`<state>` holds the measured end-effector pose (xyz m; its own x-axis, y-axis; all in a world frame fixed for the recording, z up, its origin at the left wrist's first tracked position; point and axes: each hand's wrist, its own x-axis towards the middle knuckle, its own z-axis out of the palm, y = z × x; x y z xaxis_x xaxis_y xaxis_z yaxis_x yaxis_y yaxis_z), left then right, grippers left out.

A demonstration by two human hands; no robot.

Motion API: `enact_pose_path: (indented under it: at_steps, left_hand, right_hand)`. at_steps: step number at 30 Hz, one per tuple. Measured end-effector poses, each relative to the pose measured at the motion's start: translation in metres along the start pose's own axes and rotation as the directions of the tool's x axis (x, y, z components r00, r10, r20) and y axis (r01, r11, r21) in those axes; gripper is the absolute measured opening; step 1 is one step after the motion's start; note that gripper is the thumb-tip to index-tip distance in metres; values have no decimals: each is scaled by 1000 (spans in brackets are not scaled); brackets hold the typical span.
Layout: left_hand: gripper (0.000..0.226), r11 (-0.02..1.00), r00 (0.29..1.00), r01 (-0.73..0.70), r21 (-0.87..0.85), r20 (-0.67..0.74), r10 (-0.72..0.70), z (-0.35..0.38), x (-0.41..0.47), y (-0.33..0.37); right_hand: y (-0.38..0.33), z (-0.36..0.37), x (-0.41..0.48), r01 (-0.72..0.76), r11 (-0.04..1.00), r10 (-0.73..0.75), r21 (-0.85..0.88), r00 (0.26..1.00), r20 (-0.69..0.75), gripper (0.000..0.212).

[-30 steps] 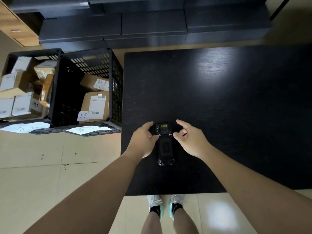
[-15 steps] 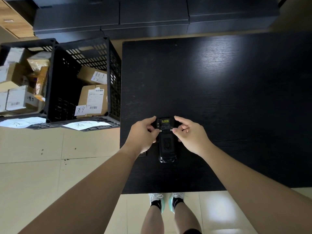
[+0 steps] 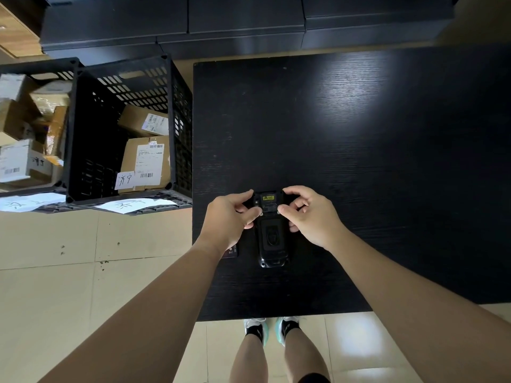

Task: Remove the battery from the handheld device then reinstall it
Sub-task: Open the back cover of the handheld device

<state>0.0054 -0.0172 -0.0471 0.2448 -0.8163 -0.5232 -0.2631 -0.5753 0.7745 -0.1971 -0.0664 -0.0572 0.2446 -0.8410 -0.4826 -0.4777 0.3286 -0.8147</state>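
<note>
A black handheld device lies face down on the black table, its back with a yellow label turned up. My left hand holds its upper left side, thumb and forefinger pinched at a small silver latch. My right hand grips the upper right side, fingertips on the matching latch. A small dark flat object lies on the table partly under my left wrist; I cannot tell what it is.
A black plastic crate with labelled cardboard parcels stands on the floor left of the table, with a second crate further left. Dark cabinets run along the far side. My feet show below the table's near edge.
Both hands have closed in on the device's upper end, fingertips now on the two latches. The device itself has stayed where it was on the table.
</note>
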Motion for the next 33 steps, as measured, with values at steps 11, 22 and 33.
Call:
enact_pose_path:
  at_steps: [11, 22, 33]
  left_hand:
    - [50, 1000, 1000, 14, -12, -18, -14, 3, 0, 3]
    - [43, 998, 986, 61, -30, -156, -65, 20, -53, 14]
    - [51, 949, 982, 132, -286, -92, -164, 34, -76, 7]
  right_hand:
    - [2, 2, 2, 3, 1000, -3, 2, 1000, -9, 42]
    - [3, 7, -33, 59, 990, -38, -128, 986, 163, 54]
    - [-5, 13, -32, -13, 992, 35, -124, 983, 178, 61]
